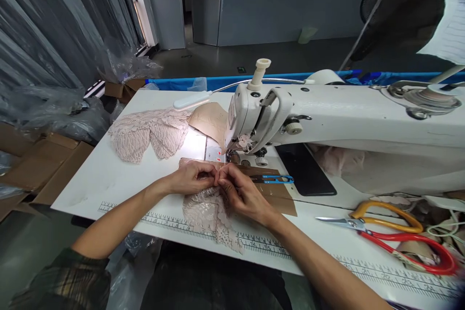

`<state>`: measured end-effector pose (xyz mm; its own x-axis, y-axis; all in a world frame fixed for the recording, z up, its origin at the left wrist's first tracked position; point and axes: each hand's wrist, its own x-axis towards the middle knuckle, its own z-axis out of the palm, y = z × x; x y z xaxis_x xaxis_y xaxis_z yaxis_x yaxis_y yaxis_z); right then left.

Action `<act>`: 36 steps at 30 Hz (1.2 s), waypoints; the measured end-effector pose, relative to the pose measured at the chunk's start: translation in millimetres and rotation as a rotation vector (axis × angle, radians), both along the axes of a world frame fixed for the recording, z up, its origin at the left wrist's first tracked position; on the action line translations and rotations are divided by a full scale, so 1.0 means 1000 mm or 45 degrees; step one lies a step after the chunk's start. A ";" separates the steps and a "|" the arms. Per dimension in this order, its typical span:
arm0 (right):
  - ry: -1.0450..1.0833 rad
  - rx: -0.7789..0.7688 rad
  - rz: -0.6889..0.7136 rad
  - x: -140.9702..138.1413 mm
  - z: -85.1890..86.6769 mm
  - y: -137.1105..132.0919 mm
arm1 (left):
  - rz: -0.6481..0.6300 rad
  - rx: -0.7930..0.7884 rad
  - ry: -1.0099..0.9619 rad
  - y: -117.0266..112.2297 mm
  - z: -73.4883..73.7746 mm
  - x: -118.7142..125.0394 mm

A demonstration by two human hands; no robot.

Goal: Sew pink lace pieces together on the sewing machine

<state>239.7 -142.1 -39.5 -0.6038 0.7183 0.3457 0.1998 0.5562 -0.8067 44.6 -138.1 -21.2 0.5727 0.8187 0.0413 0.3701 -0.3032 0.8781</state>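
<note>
My left hand (pixel 196 177) and my right hand (pixel 241 191) meet just in front of the sewing machine (pixel 254 116), fingertips pinched together on the top edge of a pale pink lace piece (pixel 207 213). The lace hangs toward me over the printed ruler (pixel 167 223) at the table's front. Behind my fingers is the machine's needle area, lit by a lamp (pixel 192 100). Under and beside my right hand lies brown card (pixel 283 198), with blue thread snips (pixel 278 179) on it. More pink lace (pixel 148 133) is spread on the table to the left.
Right of my hands lie scissors (pixel 385 230) with one yellow and one red handle, blades pointing left. A black phone-like slab (pixel 307 169) sits under the machine arm. A tan paper pattern (pixel 210 118) lies left of the machine head. Cardboard boxes (pixel 43 164) stand beyond the table's left edge.
</note>
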 end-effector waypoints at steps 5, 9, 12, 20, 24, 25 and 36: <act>-0.493 0.466 -0.138 0.019 -0.001 -0.005 | -0.006 0.203 0.227 0.002 0.006 -0.012; -0.592 0.508 -0.271 0.041 0.001 -0.007 | -0.047 0.240 0.233 0.002 0.006 -0.014; -0.387 0.287 -0.294 0.043 0.000 -0.010 | -0.093 0.211 0.179 0.001 0.004 -0.014; 0.515 -0.482 -0.207 0.010 0.004 -0.016 | 0.032 0.055 0.042 0.005 0.001 -0.014; 0.757 -0.583 -0.289 0.000 0.003 -0.014 | 0.044 0.131 -0.110 0.006 -0.003 -0.010; 0.747 -0.538 -0.343 0.000 0.001 -0.013 | 0.055 0.113 -0.106 0.007 -0.005 -0.009; 0.613 -0.490 -0.458 -0.004 -0.012 -0.010 | 0.188 0.689 0.072 0.001 0.002 -0.005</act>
<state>235.3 -151.7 -51.6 -0.1509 0.9689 0.1959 -0.1102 0.1805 -0.9774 39.1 -137.5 -19.3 0.4672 0.7607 0.4507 0.4845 -0.6466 0.5892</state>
